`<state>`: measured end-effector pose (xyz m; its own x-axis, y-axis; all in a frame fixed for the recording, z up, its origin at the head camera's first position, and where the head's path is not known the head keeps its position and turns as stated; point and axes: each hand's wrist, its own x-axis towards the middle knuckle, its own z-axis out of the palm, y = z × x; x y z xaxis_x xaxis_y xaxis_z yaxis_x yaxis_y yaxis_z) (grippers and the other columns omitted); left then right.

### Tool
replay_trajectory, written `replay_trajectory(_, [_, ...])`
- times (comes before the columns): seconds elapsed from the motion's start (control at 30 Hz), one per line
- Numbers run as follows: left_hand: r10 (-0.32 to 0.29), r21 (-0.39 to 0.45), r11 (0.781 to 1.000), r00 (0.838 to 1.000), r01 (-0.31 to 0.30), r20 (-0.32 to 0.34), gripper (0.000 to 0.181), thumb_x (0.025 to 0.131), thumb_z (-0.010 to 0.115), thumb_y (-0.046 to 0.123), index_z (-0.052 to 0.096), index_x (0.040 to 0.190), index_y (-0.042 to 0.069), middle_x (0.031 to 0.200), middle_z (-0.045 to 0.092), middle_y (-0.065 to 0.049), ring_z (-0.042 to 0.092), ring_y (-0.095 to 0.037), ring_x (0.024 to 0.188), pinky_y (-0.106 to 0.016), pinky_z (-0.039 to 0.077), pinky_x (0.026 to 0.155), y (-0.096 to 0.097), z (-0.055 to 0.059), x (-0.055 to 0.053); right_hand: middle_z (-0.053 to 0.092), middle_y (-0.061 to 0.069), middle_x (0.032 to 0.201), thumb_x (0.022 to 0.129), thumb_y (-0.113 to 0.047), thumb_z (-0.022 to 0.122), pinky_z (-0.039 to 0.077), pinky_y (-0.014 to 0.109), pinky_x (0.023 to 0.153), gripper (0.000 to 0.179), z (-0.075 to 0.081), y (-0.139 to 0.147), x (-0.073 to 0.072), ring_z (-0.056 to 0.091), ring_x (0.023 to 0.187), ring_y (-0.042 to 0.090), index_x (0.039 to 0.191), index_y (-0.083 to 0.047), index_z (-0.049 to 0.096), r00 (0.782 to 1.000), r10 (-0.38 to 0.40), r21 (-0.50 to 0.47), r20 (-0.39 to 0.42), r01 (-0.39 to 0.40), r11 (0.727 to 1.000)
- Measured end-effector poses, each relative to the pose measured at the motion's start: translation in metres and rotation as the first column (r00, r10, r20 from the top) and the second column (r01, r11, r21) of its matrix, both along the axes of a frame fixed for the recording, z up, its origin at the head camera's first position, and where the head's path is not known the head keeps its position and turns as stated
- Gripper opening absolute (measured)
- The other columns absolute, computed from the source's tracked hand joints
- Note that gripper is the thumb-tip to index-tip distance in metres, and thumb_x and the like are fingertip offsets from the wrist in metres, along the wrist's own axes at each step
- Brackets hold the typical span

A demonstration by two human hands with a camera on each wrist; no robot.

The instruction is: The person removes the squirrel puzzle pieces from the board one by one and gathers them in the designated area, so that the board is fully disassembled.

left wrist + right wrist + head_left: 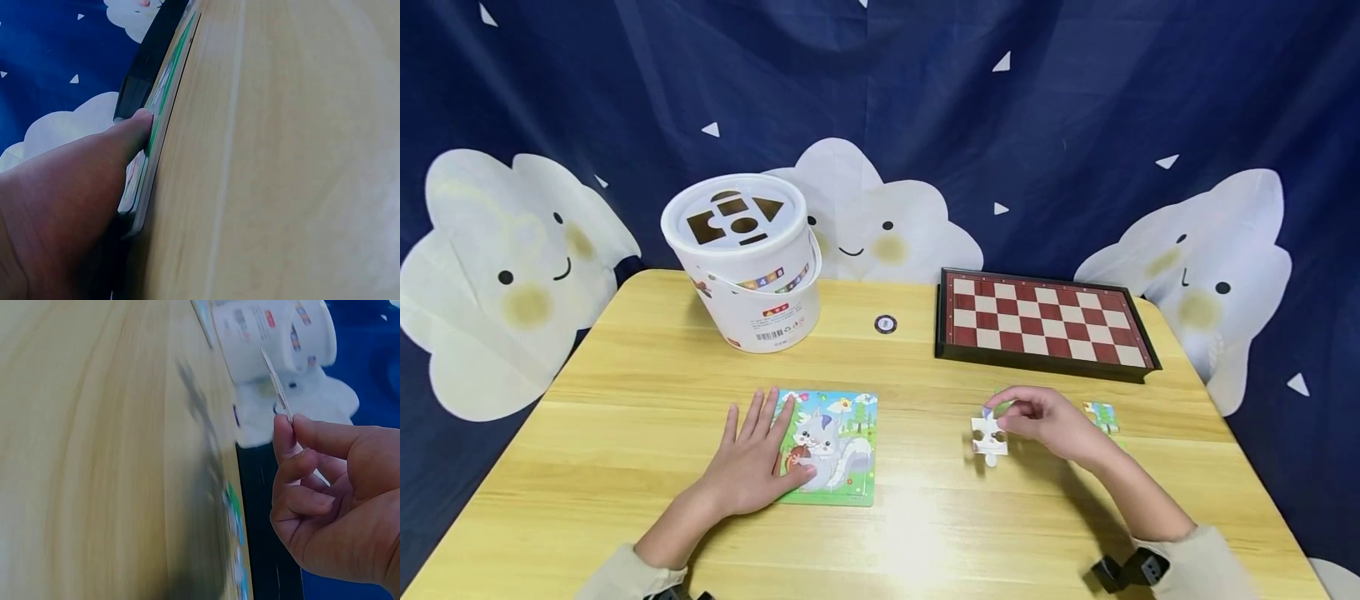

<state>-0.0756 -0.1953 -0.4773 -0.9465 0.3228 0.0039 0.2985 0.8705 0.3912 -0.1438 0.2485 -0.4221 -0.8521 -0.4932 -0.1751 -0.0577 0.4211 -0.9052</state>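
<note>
The right hand (1041,421) pinches a puzzle piece (988,444), likely light, stiff and best held by its edge; the left hand (748,467), fingers spread, rests partly on the squirrel puzzle (842,487)

The head view is bright, with white glare on the desk (913,537) at lower centre, while both wrist views look dimmer and softer, a blurred shadow darkening the right one's lower middle.

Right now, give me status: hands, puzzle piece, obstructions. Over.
Left hand resting on squirrel picture. Right hand pinching puzzle piece, raised above table. No obstruction visible between piece and picture.
</note>
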Motion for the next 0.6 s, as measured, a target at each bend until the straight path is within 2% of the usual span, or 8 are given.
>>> replay_trajectory(0.17, [0.01,-0.013,1.0,1.0,-0.01,0.019,0.103,0.091,0.059,0.068,0.024,0.161,0.001,0.167,0.011,-0.026,0.004,-0.046,0.154,-0.066,-0.005,0.118,0.002,0.004,0.0,0.068,0.014,0.093,0.099,-0.009,0.066,0.045,0.029,0.059,0.027,0.0,0.029,0.008,0.056,0.072,0.018,0.124,0.002,0.066,0.999,-0.051,0.001,-0.019,0.051,0.999])
replay_trajectory(0.27, [0.015,-0.025,1.0,1.0,-0.014,0.027,0.102,0.091,0.06,0.067,0.025,0.161,0.001,0.167,0.012,-0.025,0.005,-0.046,0.154,-0.068,-0.002,0.118,0.003,0.007,0.0,0.069,0.01,0.093,0.099,-0.008,0.065,0.043,0.031,0.052,0.028,-0.001,0.047,0.012,0.053,0.066,0.017,0.124,0.003,0.065,0.997,-0.071,-0.006,-0.025,0.071,0.997])
replay_trajectory(0.43, [0.013,-0.015,1.0,1.0,-0.013,0.012,0.103,0.091,0.059,0.068,0.024,0.161,0.001,0.167,0.013,-0.026,0.006,-0.046,0.154,-0.067,-0.003,0.118,0.001,0.002,0.0,0.072,0.009,0.093,0.101,-0.006,0.063,0.039,0.036,0.045,0.026,-0.004,0.075,0.017,0.05,0.059,0.018,0.125,0.003,0.064,0.995,-0.097,-0.017,0.0,0.097,0.995])
replay_trajectory(0.6, [0.009,-0.019,1.0,1.0,-0.009,0.002,0.105,0.091,0.055,0.073,0.02,0.162,0.003,0.168,0.01,-0.025,0.003,-0.045,0.154,-0.063,-0.009,0.119,0.0,-0.005,-0.001,0.072,0.008,0.093,0.101,-0.002,0.06,0.038,0.038,0.049,0.025,-0.011,0.092,0.018,0.06,0.069,0.015,0.125,0.004,0.064,0.995,-0.092,-0.018,-0.024,0.092,0.996])
